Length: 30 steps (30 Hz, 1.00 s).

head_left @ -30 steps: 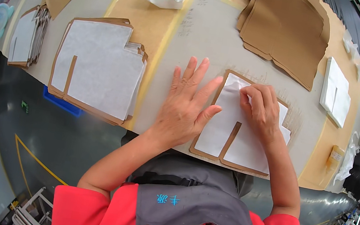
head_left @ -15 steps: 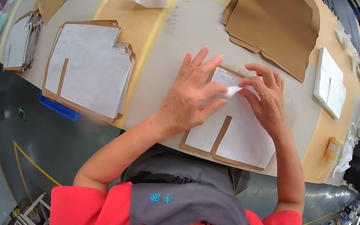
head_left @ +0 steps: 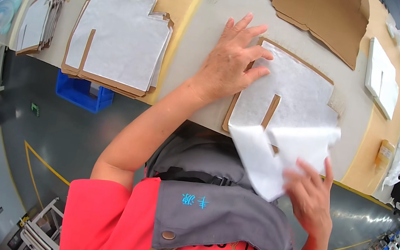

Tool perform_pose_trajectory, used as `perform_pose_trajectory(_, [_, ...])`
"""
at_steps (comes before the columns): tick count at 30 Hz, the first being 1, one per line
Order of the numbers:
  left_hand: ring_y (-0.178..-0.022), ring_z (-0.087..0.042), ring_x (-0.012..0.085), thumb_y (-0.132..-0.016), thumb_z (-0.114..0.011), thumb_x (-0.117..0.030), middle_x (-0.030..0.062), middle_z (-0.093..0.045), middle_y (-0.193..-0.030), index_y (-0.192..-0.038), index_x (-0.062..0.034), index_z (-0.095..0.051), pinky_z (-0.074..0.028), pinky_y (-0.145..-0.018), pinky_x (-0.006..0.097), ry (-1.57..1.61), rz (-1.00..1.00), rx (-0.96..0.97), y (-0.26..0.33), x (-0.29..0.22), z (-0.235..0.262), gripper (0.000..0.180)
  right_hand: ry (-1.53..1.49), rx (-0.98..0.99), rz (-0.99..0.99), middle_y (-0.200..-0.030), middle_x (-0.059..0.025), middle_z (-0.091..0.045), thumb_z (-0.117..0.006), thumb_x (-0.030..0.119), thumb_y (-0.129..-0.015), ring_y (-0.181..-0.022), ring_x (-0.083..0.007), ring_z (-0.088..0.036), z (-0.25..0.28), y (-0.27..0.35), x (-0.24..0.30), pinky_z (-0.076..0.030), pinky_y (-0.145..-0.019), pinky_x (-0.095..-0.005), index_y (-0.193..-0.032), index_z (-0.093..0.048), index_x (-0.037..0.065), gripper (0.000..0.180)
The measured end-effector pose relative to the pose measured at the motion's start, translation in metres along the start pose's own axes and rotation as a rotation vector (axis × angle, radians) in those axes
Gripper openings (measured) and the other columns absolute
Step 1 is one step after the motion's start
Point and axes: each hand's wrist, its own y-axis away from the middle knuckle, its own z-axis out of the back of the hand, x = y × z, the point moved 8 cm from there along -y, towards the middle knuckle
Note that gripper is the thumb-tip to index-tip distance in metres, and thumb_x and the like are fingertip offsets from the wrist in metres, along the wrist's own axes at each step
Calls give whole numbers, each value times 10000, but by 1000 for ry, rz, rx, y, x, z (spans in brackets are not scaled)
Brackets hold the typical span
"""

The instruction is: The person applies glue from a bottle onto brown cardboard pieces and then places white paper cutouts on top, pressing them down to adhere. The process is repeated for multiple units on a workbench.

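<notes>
Brown sheets (head_left: 322, 13) ahead, blue crate (head_left: 75, 95) below, left hand (head_left: 232, 59) spread, right hand (head_left: 310, 200) holding white sheet (head_left: 264, 165).

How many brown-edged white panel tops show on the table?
3: far-left stack, bigger stack beside it, and panel at the left hand. Panels underneath may be hidden.

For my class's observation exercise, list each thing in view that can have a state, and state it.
Loose white sheet: bent, partly past the table's near edge
Brown-edged piece: flat, partly covered by the sheet
Left hand: open, fingers spread at the piece's left edge
Right hand: blurred, at the sheet, grip unclear
Left pile: stacked, edges uneven
Brown sheets: stacked, edges uneven
White stack: lying flat
Blue box: partly hidden
</notes>
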Motion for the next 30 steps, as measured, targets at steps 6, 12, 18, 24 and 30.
perform_pose_trajectory(6, [-1453,-342,344,-846,-774,-211,107,-538,-1435,-1069,-163,-739,-196,-1220,510,-33,6,-2,-1,-2,4,232,-511,-165,-140,-835,-92,-694,-662,-29,-727,-807,-269,-689,110,94,-14,-503,-965,-471,-889,-670,31,173])
perform_pose_trajectory(12, [-1420,-407,335,-901,-704,-153,116,-549,-1424,-1162,-148,-713,-229,-1210,501,20,-33,-31,-6,-18,7,261,-274,-488,-574,-946,-61,-630,-530,-40,-887,-884,-150,-559,157,147,-107,-418,-814,-254,-976,-621,-19,129])
perform_pose_trajectory(18, [-1472,-331,286,-956,-623,-296,115,-438,-1533,-1429,-75,-506,-201,-1224,496,14,-367,456,27,-100,-50,535,-367,-404,-747,-971,24,-607,-589,110,-976,-927,-72,-529,122,116,-245,-404,-851,-209,-1101,-629,-9,177])
perform_pose_trajectory(24, [-1510,-249,237,-946,-491,-560,103,-320,-1610,-1528,-63,-355,-135,-1242,483,15,-620,766,55,-139,-108,777,-487,-351,-678,-987,29,-623,-569,129,-993,-941,-64,-542,67,84,-345,-415,-870,-205,-1155,-634,1,216])
perform_pose_trajectory(30, [-1509,-247,252,-945,-441,-625,110,-308,-1614,-1543,-105,-340,-142,-1240,487,193,-670,858,67,-165,-127,798,281,-565,-611,-1328,-151,-592,-461,110,-1026,-1227,-325,-562,67,76,-339,-423,-1045,-400,-1317,-569,46,317])
